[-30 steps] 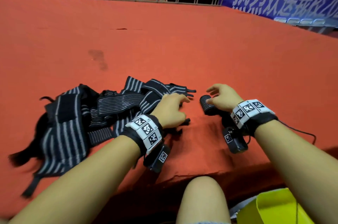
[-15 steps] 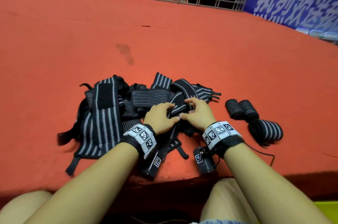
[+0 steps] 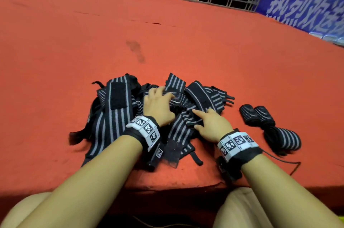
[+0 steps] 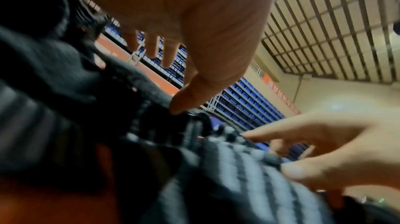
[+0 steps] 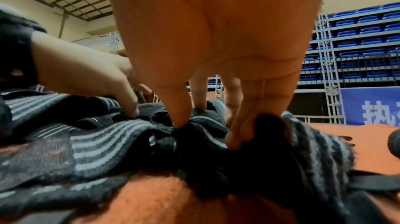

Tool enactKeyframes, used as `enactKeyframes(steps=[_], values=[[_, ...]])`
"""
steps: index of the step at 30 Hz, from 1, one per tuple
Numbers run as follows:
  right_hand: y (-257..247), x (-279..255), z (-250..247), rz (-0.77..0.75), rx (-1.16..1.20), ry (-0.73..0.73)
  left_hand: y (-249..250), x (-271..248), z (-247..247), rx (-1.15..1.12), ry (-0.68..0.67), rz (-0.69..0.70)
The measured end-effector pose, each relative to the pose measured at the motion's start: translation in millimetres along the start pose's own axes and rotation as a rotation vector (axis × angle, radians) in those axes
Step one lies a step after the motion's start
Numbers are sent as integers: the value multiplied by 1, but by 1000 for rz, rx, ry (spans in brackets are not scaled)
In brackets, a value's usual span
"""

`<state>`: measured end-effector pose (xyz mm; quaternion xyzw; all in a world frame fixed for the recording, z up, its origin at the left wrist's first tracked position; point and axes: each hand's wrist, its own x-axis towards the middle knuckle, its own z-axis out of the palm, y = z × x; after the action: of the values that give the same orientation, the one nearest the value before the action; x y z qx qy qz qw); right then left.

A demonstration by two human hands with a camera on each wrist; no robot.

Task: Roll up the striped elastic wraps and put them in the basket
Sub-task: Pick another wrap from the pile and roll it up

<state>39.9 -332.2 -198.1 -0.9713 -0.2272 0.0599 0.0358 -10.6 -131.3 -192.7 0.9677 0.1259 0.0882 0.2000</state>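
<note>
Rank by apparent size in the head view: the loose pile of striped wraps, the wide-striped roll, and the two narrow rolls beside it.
1. Loose pile, by far the largest.
2. Wide-striped roll.
3. Two narrow rolls, which look alike; no ranking between them.

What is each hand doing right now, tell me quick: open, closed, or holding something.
Left hand: open, fingers spread flat on the pile of striped wraps.
Right hand: pinching a fold of one striped wrap in the pile.

Left hand (image 3: 158, 107): palm down, fingers spread and nearly straight.
Right hand (image 3: 212, 125): palm down, fingertips (image 5: 179, 123) pressing, outer fingers curled.
</note>
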Motion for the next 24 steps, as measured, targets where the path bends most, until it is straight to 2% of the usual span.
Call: enactKeyframes(steps=[4, 6, 11, 15, 19, 24], values=[[2, 7, 3, 15, 37, -42, -26, 8, -11, 186, -135, -72], [3, 7, 3, 16, 46, -51, -26, 5, -16, 205, -106, -40], [4, 7, -1, 7, 71, -64, -16, -11, -43, 34, -26, -4], [2, 3, -5, -29, 66, -101, -21, -26, -70, 78, 105, 28], [-3, -1, -12, -16, 59, -109, -25, -40, -101, 141, 204, -3], [-5, -1, -23, -19, 124, -87, -38, -54, -155, 40, 432, -35]])
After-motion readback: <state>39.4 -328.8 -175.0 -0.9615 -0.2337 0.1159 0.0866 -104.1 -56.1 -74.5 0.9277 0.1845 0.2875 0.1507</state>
